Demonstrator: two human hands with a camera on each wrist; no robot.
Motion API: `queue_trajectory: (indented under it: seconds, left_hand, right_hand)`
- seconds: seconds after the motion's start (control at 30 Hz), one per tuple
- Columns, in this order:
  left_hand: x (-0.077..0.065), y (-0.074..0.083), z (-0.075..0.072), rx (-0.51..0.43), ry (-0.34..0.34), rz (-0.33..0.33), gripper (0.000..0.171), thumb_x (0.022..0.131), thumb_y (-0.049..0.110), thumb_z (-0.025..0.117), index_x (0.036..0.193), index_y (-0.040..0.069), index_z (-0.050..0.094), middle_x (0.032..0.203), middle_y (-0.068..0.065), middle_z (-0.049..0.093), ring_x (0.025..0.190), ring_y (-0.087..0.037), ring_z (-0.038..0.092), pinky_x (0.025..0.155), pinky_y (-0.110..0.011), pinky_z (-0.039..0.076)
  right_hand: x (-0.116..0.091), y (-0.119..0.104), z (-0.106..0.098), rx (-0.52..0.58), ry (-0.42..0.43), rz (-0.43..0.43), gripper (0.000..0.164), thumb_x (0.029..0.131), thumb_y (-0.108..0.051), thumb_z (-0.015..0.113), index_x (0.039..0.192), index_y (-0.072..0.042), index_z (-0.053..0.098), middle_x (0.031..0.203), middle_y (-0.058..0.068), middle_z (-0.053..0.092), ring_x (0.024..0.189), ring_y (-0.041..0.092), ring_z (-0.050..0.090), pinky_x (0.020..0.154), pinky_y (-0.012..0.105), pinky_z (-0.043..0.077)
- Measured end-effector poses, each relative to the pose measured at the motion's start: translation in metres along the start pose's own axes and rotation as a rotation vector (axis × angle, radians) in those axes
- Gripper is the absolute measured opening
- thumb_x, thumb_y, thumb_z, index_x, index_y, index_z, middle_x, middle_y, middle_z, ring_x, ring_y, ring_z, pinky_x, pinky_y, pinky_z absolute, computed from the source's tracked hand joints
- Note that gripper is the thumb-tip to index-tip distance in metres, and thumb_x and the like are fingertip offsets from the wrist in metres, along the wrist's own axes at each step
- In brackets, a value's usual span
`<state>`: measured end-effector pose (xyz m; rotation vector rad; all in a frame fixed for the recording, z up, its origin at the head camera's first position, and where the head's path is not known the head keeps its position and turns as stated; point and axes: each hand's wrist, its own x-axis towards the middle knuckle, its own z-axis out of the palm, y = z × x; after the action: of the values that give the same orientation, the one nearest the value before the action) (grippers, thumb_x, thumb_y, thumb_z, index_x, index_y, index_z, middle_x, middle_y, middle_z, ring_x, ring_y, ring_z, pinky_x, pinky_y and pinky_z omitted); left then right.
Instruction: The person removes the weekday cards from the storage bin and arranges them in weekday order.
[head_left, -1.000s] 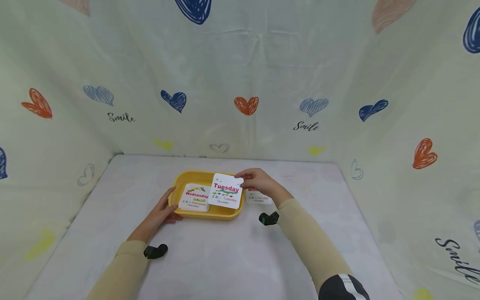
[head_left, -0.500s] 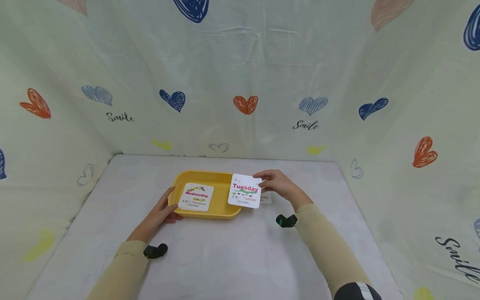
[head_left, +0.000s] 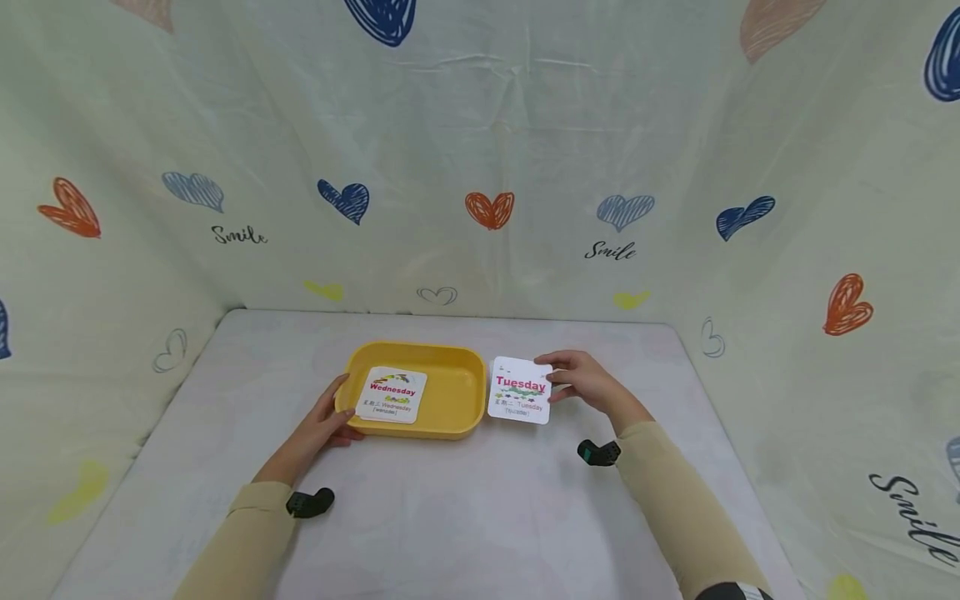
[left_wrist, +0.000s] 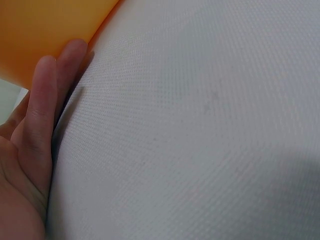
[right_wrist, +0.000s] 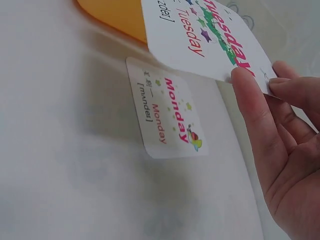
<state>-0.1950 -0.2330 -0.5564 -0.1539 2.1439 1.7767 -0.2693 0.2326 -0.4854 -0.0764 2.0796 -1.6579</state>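
A white card printed "Tuesday" (head_left: pixel 520 390) is held up just right of the yellow tray (head_left: pixel 455 417). My right hand (head_left: pixel 588 383) pinches its right edge between thumb and fingers. Beneath it in the right wrist view, a "Monday" card (right_wrist: pixel 167 112) lies face up on the table; the Tuesday card hides it in the head view. A "Wednesday" card (head_left: pixel 392 395) lies in the left part of the tray. My left hand (head_left: pixel 318 429) holds the tray's left end, thumb at the rim. In the left wrist view, its fingers (left_wrist: pixel 42 100) lie against the tray's outer wall.
The white table (head_left: pixel 450 517) stretches in front of the tray and to both sides. A pale curtain (head_left: pixel 420 150) printed with hearts and "Smile" surrounds the table at the back and sides.
My right hand has carried the Tuesday card rightwards, out from over the tray to above the Monday card. The Wednesday card is now fully uncovered. My left hand stays on the tray.
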Motion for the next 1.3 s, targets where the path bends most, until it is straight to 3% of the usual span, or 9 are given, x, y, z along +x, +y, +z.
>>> queue_trajectory:
  seconds: [0.17,0.47,0.8,1.1,1.3]
  left_hand:
    - [0.000,0.001,0.000,-0.003,-0.002,-0.007,0.074,0.101,0.028,0.054,0.156,0.040,0.007,0.147,-0.020,0.034,0.089,-0.028,0.069,0.073,-0.029,0.054]
    - [0.000,0.003,0.001,-0.004,0.007,-0.019,0.077,0.100,0.029,0.055,0.156,0.039,0.004,0.148,-0.021,0.032,0.087,-0.027,0.069,0.073,-0.031,0.053]
    - [0.000,0.003,0.002,-0.007,0.006,-0.026,0.076,0.100,0.030,0.055,0.156,0.039,0.005,0.148,-0.021,0.034,0.087,-0.026,0.069,0.073,-0.031,0.054]
    - [0.001,0.000,0.000,-0.003,0.001,-0.021,0.076,0.100,0.032,0.056,0.156,0.041,0.006,0.148,-0.020,0.033,0.089,-0.028,0.069,0.074,-0.030,0.053]
    - [0.001,0.000,0.001,-0.006,0.010,-0.027,0.076,0.100,0.031,0.055,0.156,0.039,0.006,0.147,-0.020,0.035,0.088,-0.028,0.069,0.073,-0.030,0.053]
  right_hand:
    - [-0.004,0.010,-0.009,-0.033,0.039,0.015,0.038,0.093,0.004,0.058,0.131,0.001,0.058,0.132,0.022,0.051,0.093,0.026,0.062,0.072,0.039,0.057]
    - [-0.005,0.025,-0.023,-0.178,0.109,0.046,0.047,0.082,0.005,0.071,0.127,-0.003,0.062,0.135,0.020,0.048,0.084,0.024,0.064,0.069,0.035,0.057]
    - [-0.001,0.037,-0.037,-0.248,0.179,0.097,0.048,0.080,-0.002,0.077,0.125,-0.006,0.062,0.136,0.019,0.050,0.090,0.024,0.058,0.070,0.031,0.053]
    - [0.006,0.046,-0.047,-0.315,0.185,0.130,0.048,0.082,0.001,0.075,0.127,-0.008,0.060,0.139,0.020,0.047,0.101,0.028,0.056,0.080,0.034,0.053]
    - [0.011,0.050,-0.052,-0.336,0.210,0.124,0.049,0.081,0.002,0.075,0.127,-0.008,0.059,0.138,0.018,0.049,0.112,0.031,0.051,0.095,0.044,0.045]
